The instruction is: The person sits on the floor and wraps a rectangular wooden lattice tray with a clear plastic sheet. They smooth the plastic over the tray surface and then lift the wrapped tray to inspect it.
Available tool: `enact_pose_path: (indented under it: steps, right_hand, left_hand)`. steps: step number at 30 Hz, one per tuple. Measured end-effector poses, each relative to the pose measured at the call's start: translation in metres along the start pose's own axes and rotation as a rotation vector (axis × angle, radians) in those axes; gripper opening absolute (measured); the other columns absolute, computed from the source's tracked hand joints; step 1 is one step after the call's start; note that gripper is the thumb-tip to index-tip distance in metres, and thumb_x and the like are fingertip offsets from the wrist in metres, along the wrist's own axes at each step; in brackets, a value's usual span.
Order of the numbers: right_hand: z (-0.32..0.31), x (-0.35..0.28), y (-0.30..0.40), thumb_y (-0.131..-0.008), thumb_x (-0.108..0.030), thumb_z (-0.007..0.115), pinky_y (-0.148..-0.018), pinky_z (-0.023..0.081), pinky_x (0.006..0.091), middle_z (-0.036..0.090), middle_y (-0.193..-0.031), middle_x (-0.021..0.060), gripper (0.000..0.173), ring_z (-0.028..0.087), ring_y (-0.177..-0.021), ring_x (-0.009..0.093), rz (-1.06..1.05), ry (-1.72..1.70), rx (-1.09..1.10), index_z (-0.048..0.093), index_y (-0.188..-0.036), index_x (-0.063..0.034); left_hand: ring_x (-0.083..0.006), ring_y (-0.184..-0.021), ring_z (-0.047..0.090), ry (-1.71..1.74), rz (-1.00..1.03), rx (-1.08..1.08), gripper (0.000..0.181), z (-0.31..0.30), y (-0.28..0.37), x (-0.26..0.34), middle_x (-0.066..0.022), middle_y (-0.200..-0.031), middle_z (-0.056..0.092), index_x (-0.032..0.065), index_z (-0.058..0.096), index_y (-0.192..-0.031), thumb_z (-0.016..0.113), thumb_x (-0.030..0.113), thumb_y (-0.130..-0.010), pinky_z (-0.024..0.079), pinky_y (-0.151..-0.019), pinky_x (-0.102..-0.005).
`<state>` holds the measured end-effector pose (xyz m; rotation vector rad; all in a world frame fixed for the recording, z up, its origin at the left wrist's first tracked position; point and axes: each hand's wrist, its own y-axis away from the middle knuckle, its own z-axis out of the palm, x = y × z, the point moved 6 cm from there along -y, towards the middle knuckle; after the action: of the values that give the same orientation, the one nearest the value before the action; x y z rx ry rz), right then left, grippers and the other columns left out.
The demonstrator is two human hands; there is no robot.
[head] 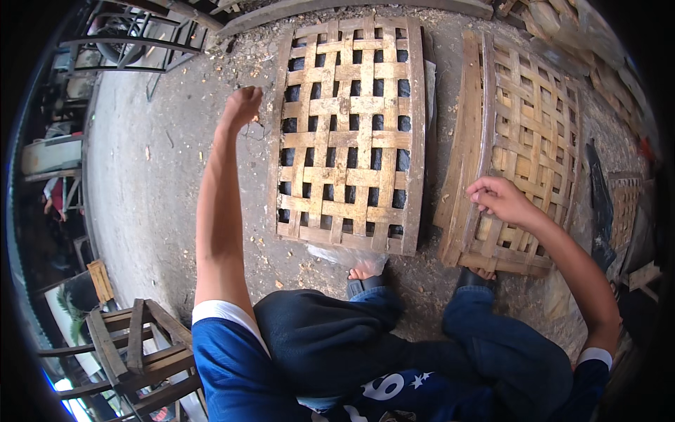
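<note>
A wood-framed woven lattice panel (343, 108), with dark sheeting showing through its gaps, lies on the floor in front of me. Left of its frame, above the floor, is my left hand (243, 106), its fingers curled; whether it holds anything small is hidden. My right hand (493, 198) is over the near left part of a second woven lattice panel (532, 121), which lies on top of other wooden pieces at the right. Its fingers are loosely bent, and I see nothing in them. Clear plastic sheeting (345, 257) sticks out under the near edge of the first panel.
A wooden stool or frame (137, 364) stands at the lower left, metal racks (126, 53) at the upper left. A wooden beam (358, 9) crosses the far side. Plastic-wrapped material (580, 42) lies at the upper right. Crumbs dot the concrete floor. A person (54, 198) is at the far left.
</note>
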<state>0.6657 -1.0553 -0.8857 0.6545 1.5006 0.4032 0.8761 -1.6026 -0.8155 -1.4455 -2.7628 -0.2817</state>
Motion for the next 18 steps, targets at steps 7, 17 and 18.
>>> enact_pose_path:
  steps: [7, 17, 18]
  right_hand:
    - [-0.001, 0.01, 0.018, -0.097, -0.012, 0.057, -0.07, 0.048, 0.0238, 0.064, -0.091, 0.0018, 0.018, 0.058, -0.077, 0.008, -0.019, 0.121, 0.032, 0.062, -0.109, -0.0002]
    - [0.0, 0.005, 0.014, -0.095, -0.01, 0.059, -0.069, 0.048, 0.0241, 0.063, -0.087, 0.0011, 0.017, 0.058, -0.076, 0.008, -0.079, 0.148, 0.044, 0.062, -0.106, 0.0018]
    - [0.004, 0.004, 0.013, -0.095, -0.01, 0.059, -0.069, 0.048, 0.0241, 0.062, -0.087, 0.001, 0.017, 0.057, -0.076, 0.008, -0.092, 0.135, 0.032, 0.062, -0.106, 0.0019]
  left_hand:
    - [-0.0223, -0.104, 0.067, 0.56, -0.731, -0.26, 0.035, -0.023, 0.145, -0.081, -0.0086, -0.12, 0.067, 0.0137, 0.061, -0.124, 0.061, 0.034, -0.096, 0.054, -0.083, -0.036]
    - [-0.0254, -0.103, 0.061, -0.085, 0.071, 0.016, 0.042, -0.01, 0.128, 0.065, -0.0086, -0.104, 0.065, 0.0228, 0.06, -0.13, 0.065, 0.033, -0.091, 0.051, -0.086, -0.0412]
    - [-0.0246, -0.102, 0.06, -0.178, 0.112, 0.033, 0.043, -0.006, 0.13, 0.074, -0.0073, -0.103, 0.064, 0.023, 0.06, -0.13, 0.067, 0.034, -0.089, 0.05, -0.085, -0.0407]
